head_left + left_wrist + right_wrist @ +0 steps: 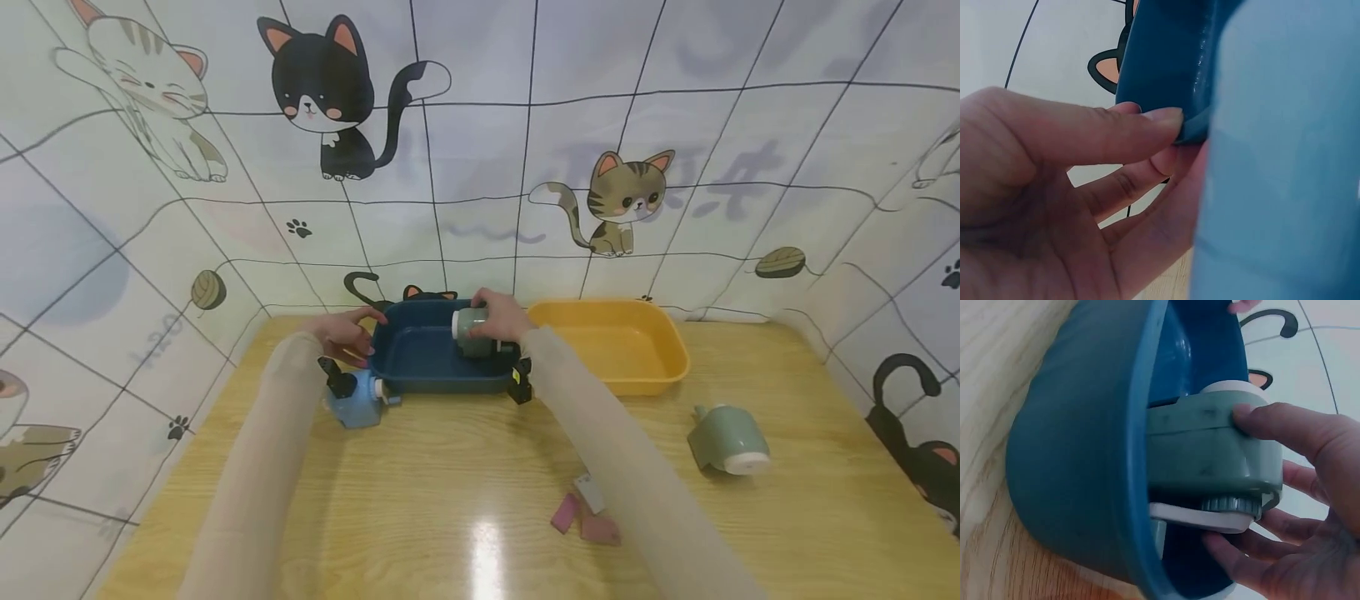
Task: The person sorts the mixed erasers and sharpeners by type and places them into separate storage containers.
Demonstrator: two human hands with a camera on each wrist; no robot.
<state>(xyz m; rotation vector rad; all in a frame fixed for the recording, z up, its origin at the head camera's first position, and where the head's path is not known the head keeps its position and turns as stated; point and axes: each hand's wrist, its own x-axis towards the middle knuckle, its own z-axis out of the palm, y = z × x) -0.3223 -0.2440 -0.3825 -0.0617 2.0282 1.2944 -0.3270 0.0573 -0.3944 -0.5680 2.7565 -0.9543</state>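
A dark blue bin (442,386) stands at the back of the table. My left hand (345,333) pinches its left rim, the thumb on the edge and fingers beneath, as the left wrist view shows. Inside the bin's right part, my right hand (501,318) grips a green hand-crank pencil sharpener (1210,450) lying on its side, its white end to the left in the head view. The crank arm (1210,517) shows below the thumb. Whether the sharpener touches the bin's floor is hidden. A light blue sharpener (358,404) sits just in front of my left hand.
A yellow bin (607,387) stands right of the blue one, partly behind my right forearm. Another green sharpener (727,437) lies at the right. Small pink blocks (600,530) and a white block (590,493) lie beside my right sleeve. A cat-print backdrop (480,167) borders the table.
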